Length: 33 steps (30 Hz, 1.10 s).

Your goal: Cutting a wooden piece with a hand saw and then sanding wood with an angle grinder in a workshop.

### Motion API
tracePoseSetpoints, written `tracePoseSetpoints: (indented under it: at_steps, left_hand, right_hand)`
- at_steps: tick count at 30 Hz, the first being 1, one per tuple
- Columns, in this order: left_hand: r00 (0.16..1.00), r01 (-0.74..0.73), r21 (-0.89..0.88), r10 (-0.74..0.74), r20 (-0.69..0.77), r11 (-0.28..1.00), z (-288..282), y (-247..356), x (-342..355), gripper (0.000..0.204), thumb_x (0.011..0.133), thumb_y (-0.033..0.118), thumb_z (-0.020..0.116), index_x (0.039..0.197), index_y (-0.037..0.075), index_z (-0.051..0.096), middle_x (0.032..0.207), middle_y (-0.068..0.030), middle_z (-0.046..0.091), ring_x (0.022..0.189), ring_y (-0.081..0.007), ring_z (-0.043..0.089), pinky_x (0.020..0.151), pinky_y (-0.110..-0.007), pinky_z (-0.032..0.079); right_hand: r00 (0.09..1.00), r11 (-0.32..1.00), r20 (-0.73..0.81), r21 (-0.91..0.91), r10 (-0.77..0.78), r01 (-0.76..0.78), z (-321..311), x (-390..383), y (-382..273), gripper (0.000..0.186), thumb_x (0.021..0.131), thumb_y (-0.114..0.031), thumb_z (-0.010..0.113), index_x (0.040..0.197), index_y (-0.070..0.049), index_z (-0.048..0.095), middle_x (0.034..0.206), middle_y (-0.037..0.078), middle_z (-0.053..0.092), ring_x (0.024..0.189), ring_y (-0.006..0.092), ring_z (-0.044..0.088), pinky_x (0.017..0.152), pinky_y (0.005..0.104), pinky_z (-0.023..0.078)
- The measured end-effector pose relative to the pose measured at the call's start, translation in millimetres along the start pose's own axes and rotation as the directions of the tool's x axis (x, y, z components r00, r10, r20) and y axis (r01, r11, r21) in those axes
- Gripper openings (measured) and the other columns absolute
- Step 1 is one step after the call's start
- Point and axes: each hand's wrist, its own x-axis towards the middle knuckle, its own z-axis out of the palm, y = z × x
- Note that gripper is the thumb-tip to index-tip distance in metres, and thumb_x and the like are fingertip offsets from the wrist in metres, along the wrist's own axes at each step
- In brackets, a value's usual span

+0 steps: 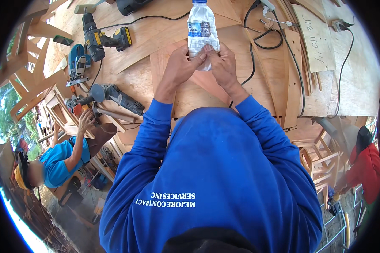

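A crinkled plastic bottle (202, 29) with a blue cap and label and whitish contents is held upright over the plywood worktop (164, 76). My left hand (179, 65) grips its lower part from the left. My right hand (221, 65) grips it from the right, thumb pressed on the front near my left thumb. To the left lie a black-and-yellow cordless drill (93, 38), a teal jigsaw (77, 63) and an angle grinder (122, 99).
Black cords (302, 97) and wood strips (289, 84) cover the right side. Wooden frames (33, 55) are piled far left. A co-worker in turquoise (63, 162) handles pieces at lower left; another in red (367, 168) stands at right beside wooden chair frames (316, 156).
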Motion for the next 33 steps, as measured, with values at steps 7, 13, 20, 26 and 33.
tracePoseSetpoints:
  at_steps: [7,13,20,26,33]
  left_hand:
    - [0.997,-0.054,0.090,0.058,-0.049,0.994,4,5,11,0.034,0.088,0.010,0.079,0.116,-0.001,0.061,0.099,-0.0065,0.071,0.086,-0.0131,0.067,0.078,-0.026,0.055]
    - [0.990,-0.081,0.056,0.087,-0.115,0.995,-18,-25,11,0.032,0.087,0.009,0.080,0.113,-0.001,0.063,0.098,-0.0060,0.071,0.086,-0.0129,0.067,0.076,-0.027,0.055]
    - [0.997,-0.066,0.303,0.074,-0.012,0.951,-27,8,27,0.036,0.084,0.015,0.082,0.113,0.000,0.066,0.093,-0.0103,0.074,0.081,-0.0170,0.070,0.074,-0.032,0.056]
    - [0.991,-0.135,0.577,0.125,0.056,0.806,-39,21,42,0.043,0.090,0.018,0.078,0.126,0.001,0.063,0.095,-0.0086,0.073,0.089,-0.0121,0.069,0.078,-0.028,0.054]
    - [0.935,-0.340,0.741,0.126,0.331,0.579,-81,31,102,0.044,0.088,0.028,0.080,0.124,0.006,0.067,0.099,-0.0171,0.074,0.086,-0.0300,0.072,0.078,-0.037,0.055]
  right_hand:
    - [0.997,0.999,0.075,0.042,0.012,-0.015,7,-10,16,0.020,0.104,-0.016,0.057,0.107,0.002,0.065,0.093,0.005,0.071,0.084,0.0089,0.062,0.073,0.0278,0.051]
    - [0.950,0.887,0.294,-0.460,0.109,0.040,1,-1,18,0.027,0.107,-0.021,0.052,0.118,0.003,0.060,0.103,0.007,0.068,0.088,0.0107,0.062,0.079,0.0276,0.052]
    - [0.923,0.928,0.299,-0.349,0.242,-0.131,10,-13,23,0.032,0.102,-0.028,0.059,0.113,0.003,0.060,0.096,0.017,0.069,0.088,0.0250,0.067,0.078,0.0380,0.052]
    - [0.930,0.872,0.356,-0.480,0.096,0.093,10,1,23,0.038,0.098,-0.033,0.062,0.107,0.003,0.061,0.093,0.024,0.070,0.084,0.0379,0.069,0.075,0.0477,0.052]
    - [0.883,0.393,0.226,-0.830,-0.411,0.395,-47,60,15,0.028,0.093,-0.028,0.066,0.106,-0.003,0.064,0.117,0.020,0.067,0.115,0.0354,0.060,0.097,0.0460,0.048]
